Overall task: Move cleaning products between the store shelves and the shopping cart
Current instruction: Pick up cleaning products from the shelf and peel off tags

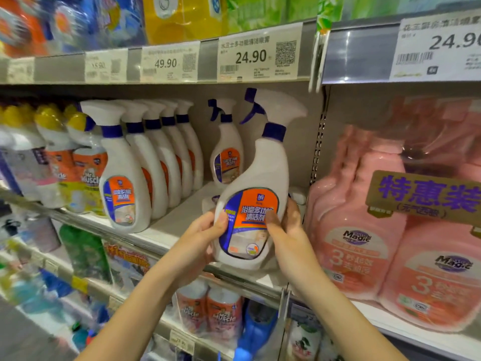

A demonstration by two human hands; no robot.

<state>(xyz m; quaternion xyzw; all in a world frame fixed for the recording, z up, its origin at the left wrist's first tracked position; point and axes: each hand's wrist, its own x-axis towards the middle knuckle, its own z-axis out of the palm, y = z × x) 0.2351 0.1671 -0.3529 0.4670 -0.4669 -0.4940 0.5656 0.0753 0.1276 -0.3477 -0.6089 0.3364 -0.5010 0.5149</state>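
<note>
A white spray bottle (256, 178) with a dark blue collar and trigger and an orange-and-blue label is held in both hands at the near edge of a store shelf (169, 227). It leans with its top to the right and its trigger pointing left. Whether its base touches the shelf cannot be told. The plastic is opaque, so its contents are hidden.

To the left, a row of matching spray bottles (145, 165) runs from near to far along the shelf. One more matching bottle (227, 155) stands alone at the far back. Further left are yellow-capped bottles (59, 157). To the right, past a metal upright, stand large pink bottles (364, 230) in clear wrap.

Price tags line the shelf edge above, one reading 24.90 (251, 57). More packaged products fill the shelves above and below.

The left hand (200, 238) grips the bottle's lower left side, thumb on the label's edge. The right hand (289, 230) grips the lower right side, thumb on the label, fingers curled behind.
</note>
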